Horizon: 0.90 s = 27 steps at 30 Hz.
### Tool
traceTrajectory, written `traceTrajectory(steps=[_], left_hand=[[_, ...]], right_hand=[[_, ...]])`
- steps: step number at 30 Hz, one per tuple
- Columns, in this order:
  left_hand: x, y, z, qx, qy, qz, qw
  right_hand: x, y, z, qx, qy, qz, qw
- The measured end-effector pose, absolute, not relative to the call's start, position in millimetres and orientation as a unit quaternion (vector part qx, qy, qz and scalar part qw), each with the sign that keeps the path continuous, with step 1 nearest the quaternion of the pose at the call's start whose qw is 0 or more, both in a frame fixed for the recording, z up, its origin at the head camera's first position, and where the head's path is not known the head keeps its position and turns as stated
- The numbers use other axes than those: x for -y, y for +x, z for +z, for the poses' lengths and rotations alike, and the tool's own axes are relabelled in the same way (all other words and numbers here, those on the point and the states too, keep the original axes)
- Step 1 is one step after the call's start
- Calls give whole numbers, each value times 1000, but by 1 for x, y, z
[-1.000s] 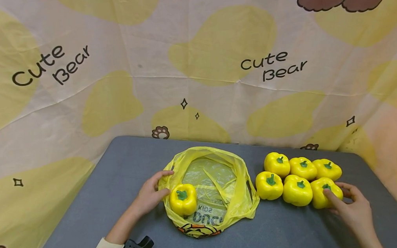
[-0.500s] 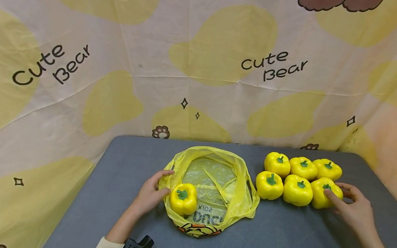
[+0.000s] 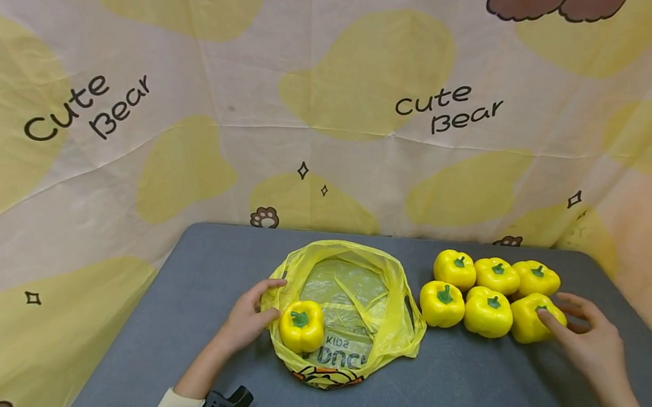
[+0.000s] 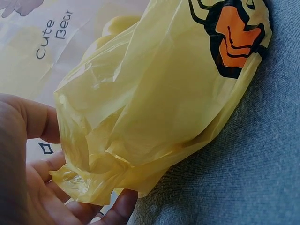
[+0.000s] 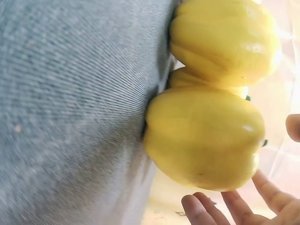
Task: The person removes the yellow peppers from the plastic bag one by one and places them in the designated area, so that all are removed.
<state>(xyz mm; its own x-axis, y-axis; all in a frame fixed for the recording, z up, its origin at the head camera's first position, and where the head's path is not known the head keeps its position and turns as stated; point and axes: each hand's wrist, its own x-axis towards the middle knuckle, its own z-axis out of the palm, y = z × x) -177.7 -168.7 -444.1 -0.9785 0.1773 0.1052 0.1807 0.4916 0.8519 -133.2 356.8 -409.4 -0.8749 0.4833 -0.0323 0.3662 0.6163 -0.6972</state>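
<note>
A yellow plastic bag [image 3: 397, 346] stands with its mouth spread on the table, its side printed in black and orange. My left hand [image 3: 248, 317] grips its left rim, the plastic lying between thumb and fingers in the left wrist view. One yellow bell pepper [image 3: 302, 327] with a green stem sits in the bag at that side. My right hand [image 3: 590, 335] is around the right side of the nearest right bell pepper [image 3: 528, 320]. In the right wrist view its fingers [image 5: 236, 206] are spread along this pepper, and the thumb stands apart from it.
Several more yellow bell peppers [image 3: 488, 312] stand close together in two rows right of the bag. A black strap-like object [image 3: 226, 404] is at the left wrist. Behind the grey table [image 3: 208, 252] hangs a printed cloth [image 3: 343, 131].
My right hand has moved a little to the right, and the pepper beside it has shifted and tipped slightly. My left hand and the bag have stayed in place.
</note>
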Motion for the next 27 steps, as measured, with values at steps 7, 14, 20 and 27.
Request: traceTrajectory(steps=[7,14,20,27], left_hand=[[170,-178,-445,865,-102,-491,1],[170,-178,-445,865,-102,-492,1],[171,-178,-444,867,-103,-488,8],[171,-177,-445,865,-109,-489,10]], right_hand=[[-355,-128,-401,921,-193,314,127],[-342,-125,-388,922,-181,306,156],[-324,-123,-380,913,-165,318,196],[-302,-124,-369,905,-126,350,208]])
